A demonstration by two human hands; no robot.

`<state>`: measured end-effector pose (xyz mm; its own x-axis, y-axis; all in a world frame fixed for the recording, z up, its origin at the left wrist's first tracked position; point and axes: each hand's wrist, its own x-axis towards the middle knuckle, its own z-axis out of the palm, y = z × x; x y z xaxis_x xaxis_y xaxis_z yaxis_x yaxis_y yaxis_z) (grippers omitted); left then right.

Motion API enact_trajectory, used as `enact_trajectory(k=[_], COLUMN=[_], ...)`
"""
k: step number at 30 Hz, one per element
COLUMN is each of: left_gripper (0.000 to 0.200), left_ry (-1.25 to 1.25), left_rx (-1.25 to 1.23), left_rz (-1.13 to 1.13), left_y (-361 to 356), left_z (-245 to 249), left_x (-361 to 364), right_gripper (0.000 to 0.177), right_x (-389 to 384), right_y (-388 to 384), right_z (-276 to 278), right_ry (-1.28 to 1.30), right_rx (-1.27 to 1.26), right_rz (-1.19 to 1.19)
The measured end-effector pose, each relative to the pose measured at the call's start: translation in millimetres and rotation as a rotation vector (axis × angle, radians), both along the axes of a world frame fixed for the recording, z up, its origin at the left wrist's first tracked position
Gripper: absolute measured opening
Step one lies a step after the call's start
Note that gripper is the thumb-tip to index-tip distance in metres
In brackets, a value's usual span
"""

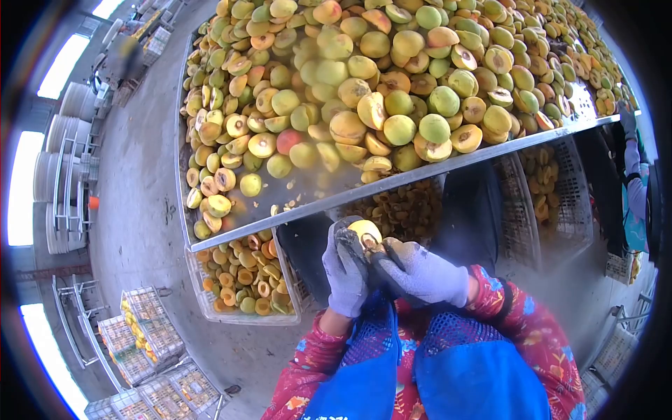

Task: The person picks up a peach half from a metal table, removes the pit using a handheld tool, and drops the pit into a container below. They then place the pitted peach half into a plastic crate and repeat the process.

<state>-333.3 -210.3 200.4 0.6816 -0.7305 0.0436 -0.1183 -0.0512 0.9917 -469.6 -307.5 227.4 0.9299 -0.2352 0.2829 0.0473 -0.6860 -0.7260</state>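
My left hand (344, 269), in a lavender work glove with dark, dirty fingers, is closed around a yellow peach half (363, 229). The brownish pit hollow of this half faces my right hand (423, 274). That hand wears the same kind of glove, and its fingers are closed close against the cut side. Whether they grip a small tool or the pit cannot be made out. Both hands are just below the front edge of a metal table (294, 189), where a large heap of peaches (399, 101), many of them halved, is piled.
Below the table on the left stands a white crate (301, 308) of peach halves. Another crate (521, 217) is under its right side. Pieces lie in a container (399, 210) behind my hands. More crates (150, 322) stand on the floor at left. A co-worker's sleeve (635, 192) shows far right.
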Motion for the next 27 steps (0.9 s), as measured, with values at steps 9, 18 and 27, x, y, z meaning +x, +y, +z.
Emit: enact_trajectory(k=[9,18,27], left_gripper=[0.027,0.043,0.045], left_ry=[-0.12,-0.022,0.007], left_rx=[0.171,-0.167,-0.121], left_rz=[-0.032,-0.294,-0.387], left_y=[-3.4,-8.7,-13.2], left_z=[5.9,-0.1,-5.2], left_x=[-5.5,-0.4,2.0], right_gripper=[0.027,0.042,0.042], right_x=[-2.6,-13.3,-17.6], right_y=[3.5,-8.8,-5.2], right_z=[-0.8,-4.2,-24.4], right_ry=[0.281,0.348,0.266], right_rx=[0.536,2.431,2.741], right_rz=[-0.137,0.358,0.539])
